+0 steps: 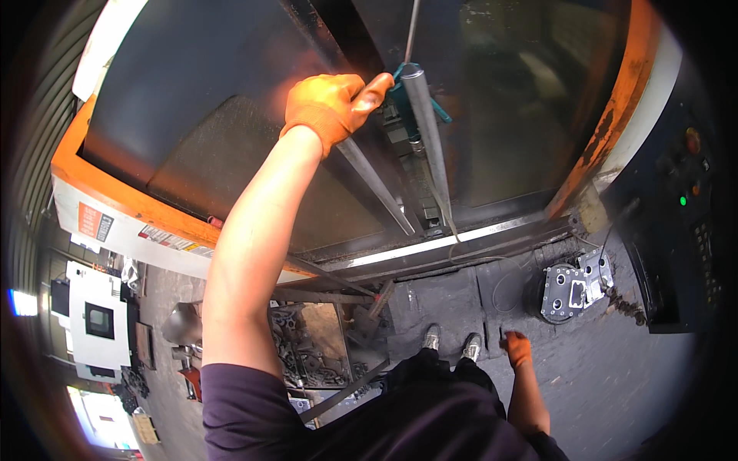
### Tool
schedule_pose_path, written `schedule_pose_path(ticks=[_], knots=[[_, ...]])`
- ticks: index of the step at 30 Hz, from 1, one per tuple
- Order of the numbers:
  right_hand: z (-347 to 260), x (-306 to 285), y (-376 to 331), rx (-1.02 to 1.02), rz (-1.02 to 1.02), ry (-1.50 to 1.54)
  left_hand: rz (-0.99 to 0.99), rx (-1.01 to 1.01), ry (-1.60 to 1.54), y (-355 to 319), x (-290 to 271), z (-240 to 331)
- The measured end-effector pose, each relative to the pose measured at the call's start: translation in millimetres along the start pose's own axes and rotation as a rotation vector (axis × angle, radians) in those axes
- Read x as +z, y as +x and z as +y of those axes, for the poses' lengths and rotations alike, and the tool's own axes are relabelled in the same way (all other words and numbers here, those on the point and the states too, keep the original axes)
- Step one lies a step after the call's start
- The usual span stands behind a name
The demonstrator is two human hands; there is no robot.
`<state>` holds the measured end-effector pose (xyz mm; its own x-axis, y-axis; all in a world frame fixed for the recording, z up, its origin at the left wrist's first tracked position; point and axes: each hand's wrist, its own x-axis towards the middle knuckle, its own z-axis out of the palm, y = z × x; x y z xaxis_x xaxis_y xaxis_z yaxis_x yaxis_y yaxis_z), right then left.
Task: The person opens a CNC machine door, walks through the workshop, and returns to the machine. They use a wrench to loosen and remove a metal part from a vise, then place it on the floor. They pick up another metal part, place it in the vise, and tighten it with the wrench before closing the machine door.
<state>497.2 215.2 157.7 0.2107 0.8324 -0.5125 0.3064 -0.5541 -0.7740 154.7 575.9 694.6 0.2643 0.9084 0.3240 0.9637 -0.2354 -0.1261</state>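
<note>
My left hand (327, 107), in an orange glove, is raised and closed over the slanting metal handle bar (374, 184) of the left machine door (223, 115). Its thumb sticks out to the right, reaching a teal tool that looks like an air blow gun (440, 110). That tool sits at the top of a second metal bar (427, 131), which partly hides it, and a thin hose (446, 203) runs down below. Low at my right side hangs my right hand (516, 349), also gloved in orange, its fingers loosely bent and holding nothing.
A machined metal housing (565, 292) lies on the floor to the right, below a dark control panel (684, 223) with a green light. At left, a bin (311, 346) of metal parts stands near my legs. Farther left is a white machine (96, 319).
</note>
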Motion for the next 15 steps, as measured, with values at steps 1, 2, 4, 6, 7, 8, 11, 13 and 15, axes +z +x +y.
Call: schedule_pose_path(ticks=[1, 2, 4, 6, 7, 8, 11, 13, 15], knots=[[-28, 7, 10, -0.051, 0.000, 0.009, 0.021, -0.012, -0.052, -2, 6, -4], [-40, 18, 34, -0.070, -0.005, 0.019, 0.129, 0.052, -0.156, -4, 13, -10], [-79, 29, 77, -0.337, 0.055, -0.015, 0.162, 0.017, -0.325, -4, 15, -12], [-175, 41, 93, -0.363, 0.050, 0.231, 0.287, 0.051, -0.514, -11, 17, -13], [-225, 40, 92, -0.379, 0.041, 0.368, 0.313, 0.016, -0.573, -11, 20, -12], [-273, 39, 90, -0.418, 0.038, 0.463, 0.336, -0.020, -0.636, -11, 24, -11], [-369, 27, 87, -0.680, 0.062, 0.527, 0.406, -0.043, -0.786, -9, 32, -10], [-425, 21, 70, -0.710, 0.129, 0.400, 0.457, -0.033, -0.867, -13, 33, -13], [-450, 13, 80, -0.720, 0.179, 0.248, 0.472, -0.039, -0.891, -12, 36, -12]])
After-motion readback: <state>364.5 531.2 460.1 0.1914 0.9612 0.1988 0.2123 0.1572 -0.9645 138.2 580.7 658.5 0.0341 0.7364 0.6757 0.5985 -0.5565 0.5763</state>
